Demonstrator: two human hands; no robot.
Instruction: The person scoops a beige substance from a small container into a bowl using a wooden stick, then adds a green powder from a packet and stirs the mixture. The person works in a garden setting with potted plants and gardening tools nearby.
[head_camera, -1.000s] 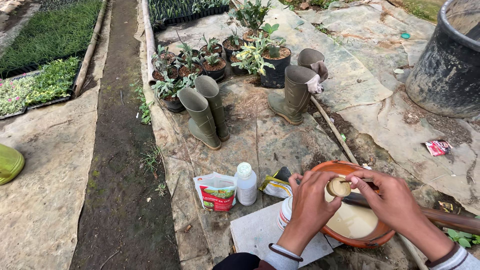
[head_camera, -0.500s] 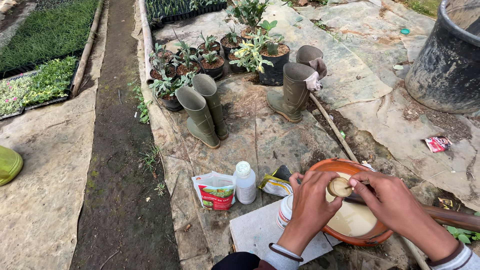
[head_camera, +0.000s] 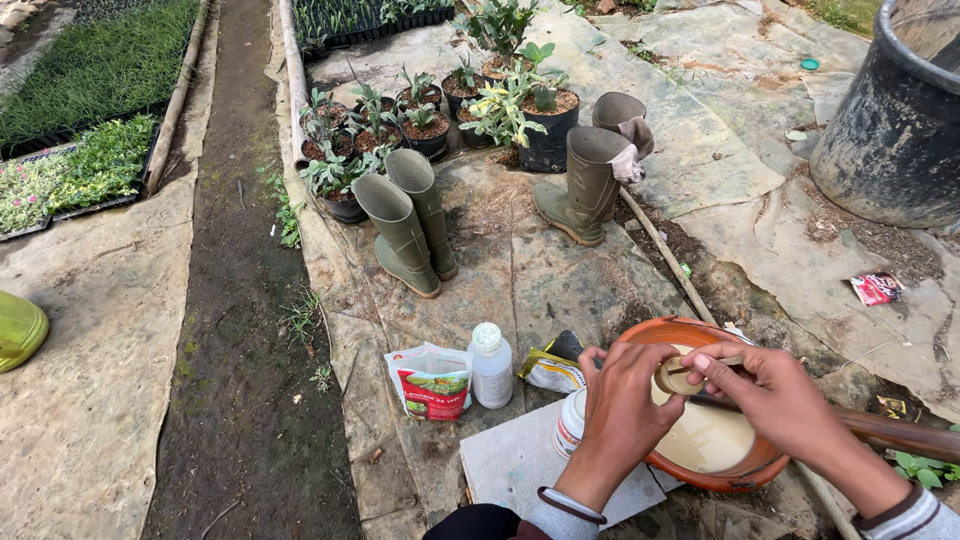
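Our landmark is the orange bowl (head_camera: 640, 340), which sits on the ground at the lower right and holds a pale cream liquid.

Both our forearms enter from the bottom edge and angle up toward the bowl. The left wrist carries a striped cuff and a dark band; the right forearm crosses the bowl's near right rim.

Left hand (head_camera: 625, 400) — positioned over the bowl's left rim, fingers curled closed around a small round tan container (head_camera: 672, 376) held above the liquid. Right hand (head_camera: 770, 385) — positioned over the bowl's centre, thumb and fingertips pinched on the top edge of that same container. We cannot tell whether the right hand also grips a separate lid or tool. Both hands are therefore closed on the container, which hangs over the bowl's inner left side, clear of the liquid.

A brown pole (head_camera: 890, 432) passes under the right hand and runs away from the bowl to the right.

Just left of the bowl, a white bottle (head_camera: 570, 422) stands on a flat grey slab (head_camera: 520, 470). Further left of the bowl are a yellow packet (head_camera: 553, 370), a second white bottle with a cap (head_camera: 491, 366) and a red-and-white bag (head_camera: 432, 380). Well beyond the bowl stand green rubber boots (head_camera: 405, 225) and potted plants (head_camera: 520, 105).
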